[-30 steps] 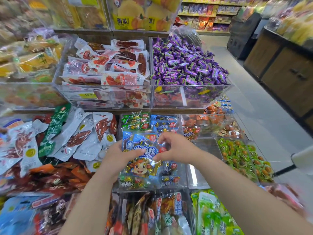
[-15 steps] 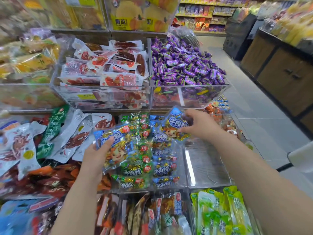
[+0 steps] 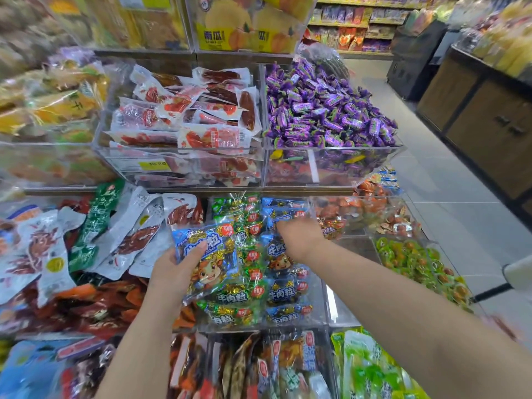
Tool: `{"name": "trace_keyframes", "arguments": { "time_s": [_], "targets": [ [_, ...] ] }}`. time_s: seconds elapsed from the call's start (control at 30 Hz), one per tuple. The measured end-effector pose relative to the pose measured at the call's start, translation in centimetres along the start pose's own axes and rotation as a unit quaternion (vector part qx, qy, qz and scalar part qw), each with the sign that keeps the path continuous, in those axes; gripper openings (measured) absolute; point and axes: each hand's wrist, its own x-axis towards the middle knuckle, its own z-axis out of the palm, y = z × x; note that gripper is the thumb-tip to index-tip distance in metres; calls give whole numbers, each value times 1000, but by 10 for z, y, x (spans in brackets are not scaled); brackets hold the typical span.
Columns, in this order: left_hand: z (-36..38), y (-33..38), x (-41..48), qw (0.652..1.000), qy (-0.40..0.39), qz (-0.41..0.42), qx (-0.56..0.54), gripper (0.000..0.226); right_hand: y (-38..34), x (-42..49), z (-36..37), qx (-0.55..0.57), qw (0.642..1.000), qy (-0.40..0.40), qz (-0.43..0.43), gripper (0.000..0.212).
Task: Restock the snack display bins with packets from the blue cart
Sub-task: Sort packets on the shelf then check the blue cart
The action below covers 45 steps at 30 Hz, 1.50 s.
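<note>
Well, left of the clear bin (image 3: 323,306) lies a heap of white meat pouches (image 3: 135,234), which play no part here. Just at the bin's left edge the left hand (image 3: 169,275) grips a blue packet (image 3: 211,270) of wrapped beef cubes, thumb across the printed front and the fingers hidden behind it. The packet is held tilted over the green packets (image 3: 247,220) stacked in the bin's left half. Over the blue row in the bin's right half, towards its back, the right hand (image 3: 299,237) reaches down among the packets. Its fingertips are buried there, so I cannot tell whether they pinch one or merely press. Right of the bin, a nearly bare compartment (image 3: 345,309) shows its floor.

The packet looks light and soft: thin glossy film, loosely filled with small pieces that will shift and sag. It is likely slippery and crinkly but hardly fragile. A flat grip across the body, thumb in front and fingers behind, should suit it better than a corner pinch. It would probably sit best laid on the blue row.
</note>
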Motion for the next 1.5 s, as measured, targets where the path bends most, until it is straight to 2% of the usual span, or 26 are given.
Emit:
{"name": "trace_keyframes", "arguments": {
  "time_s": [0.1,0.17,0.23,0.3,0.33,0.53,0.73,0.83,0.9,0.97,1.0,1.03,1.07,1.1,1.13,1.2,1.23,1.3,1.33,1.37,1.4,1.43,1.47,1.5],
  "targets": [
    [-2,-1,-1,1000,-4,-1,-3,85,-11,-22,21,-10,984,180,0,78],
    [-2,-1,-1,1000,-4,-3,-4,73,-18,-35,35,-17,966,247,-74,68],
    [0,-2,0,1000,-6,-14,-7,47,-19,-38,48,0,971,189,-143,50],
    [3,-2,0,1000,-2,-19,-3,27,-15,-30,57,22,986,105,-128,44],
    [3,-2,1,1000,0,-18,-3,24,-11,-24,60,26,989,93,-112,42],
    [5,-1,-5,1000,-1,-8,-2,14,-5,-5,62,40,988,102,-109,32],
    [4,1,-9,1000,2,-17,5,16,-12,4,55,16,992,101,-80,50],
    [6,5,-14,1000,-6,-24,5,17,-11,2,53,25,993,86,-81,40],
    [7,7,-14,999,-15,-23,-18,17,-4,-5,49,86,989,77,-96,30],
    [7,7,-15,998,-38,-38,-46,18,4,-15,41,254,958,117,-69,23],
    [10,7,-15,996,-53,-48,-56,24,6,-21,34,366,918,144,-36,22],
    [13,10,-18,995,-67,-54,-58,33,7,-27,24,478,865,153,-19,24],
    [17,10,-19,993,-85,-55,-58,31,7,-33,12,560,816,138,-30,28],
    [21,12,-22,992,-104,-44,-55,18,7,-39,0,608,786,100,-59,36],
    [27,15,-26,989,-137,-30,-47,9,7,-44,-10,617,780,55,-88,44],
    [37,16,-32,980,-199,1,-28,18,8,-52,-25,572,812,1,-115,54],
    [41,16,-34,975,-221,13,-7,26,10,-54,-29,529,840,-11,-119,51],
    [48,17,-37,963,-261,45,55,22,17,-56,-31,439,888,-40,-127,32],
    [49,16,-38,958,-265,62,89,17,22,-57,-30,405,903,-52,-135,32],
    [49,16,-39,957,-255,75,118,15,28,-59,-29,385,911,-55,-140,41],
    [47,15,-39,957,-232,92,149,20,36,-61,-30,380,915,-40,-127,47],
    [43,12,-36,951,-204,117,202,33,45,-62,-31,382,919,-11,-99,49],
    [38,10,-35,930,-187,148,278,54,55,-61,-32,383,921,28,-69,46],
    [32,7,-33,891,-193,176,372,78,63,-60,-33,374,925,63,-37,38]
  ]
}}
